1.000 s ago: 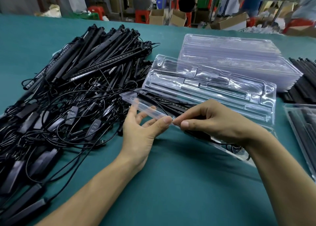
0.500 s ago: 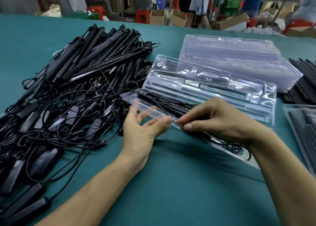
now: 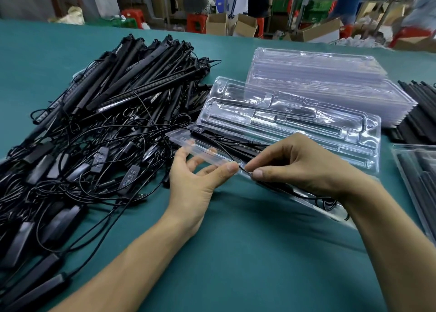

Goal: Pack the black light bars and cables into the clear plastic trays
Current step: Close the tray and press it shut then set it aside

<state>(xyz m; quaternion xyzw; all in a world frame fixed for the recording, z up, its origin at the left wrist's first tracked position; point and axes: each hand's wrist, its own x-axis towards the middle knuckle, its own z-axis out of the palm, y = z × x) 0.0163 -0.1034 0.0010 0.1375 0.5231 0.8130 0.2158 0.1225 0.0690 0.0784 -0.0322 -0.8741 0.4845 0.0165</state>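
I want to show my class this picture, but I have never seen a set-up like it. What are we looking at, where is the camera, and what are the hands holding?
No machine here: a person packs by hand, and the picture comes from a camera worn on their head, looking forward and down. The two arms are the wearer's own. The left hand pinches the near edge of an open clear plastic tray that holds a black light bar. The right hand pinches a thin black cable over that tray. On the teal table, a tangled pile of black light bars and cables lies to the left, and a stack of empty clear trays behind.
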